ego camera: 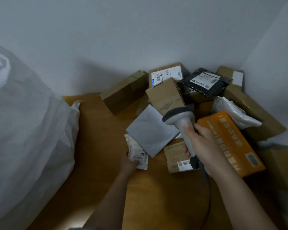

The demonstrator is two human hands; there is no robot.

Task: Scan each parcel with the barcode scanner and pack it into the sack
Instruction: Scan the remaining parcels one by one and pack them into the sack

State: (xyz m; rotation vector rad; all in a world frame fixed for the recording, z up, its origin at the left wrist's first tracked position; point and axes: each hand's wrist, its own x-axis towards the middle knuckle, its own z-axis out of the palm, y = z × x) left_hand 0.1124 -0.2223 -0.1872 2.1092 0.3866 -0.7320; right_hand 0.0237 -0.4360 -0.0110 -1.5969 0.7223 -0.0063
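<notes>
My right hand (204, 146) grips the handle of a grey barcode scanner (179, 118), whose head points away over the pile. My left hand (129, 161) holds a small white soft parcel with a printed label (137, 154) at its lower edge. A flat grey parcel (150, 132) lies partly over that white parcel. A big white sack (27, 123) bulges up on the left, its mouth out of sight.
The wooden table (96, 130) carries a heap of parcels in the corner: brown boxes (125, 92), a labelled box (166, 74), a black mailer (204, 82), a clear-wrapped bag (231, 112), an orange box (231, 141) and a small labelled box (176, 156). Grey walls close off the back and right.
</notes>
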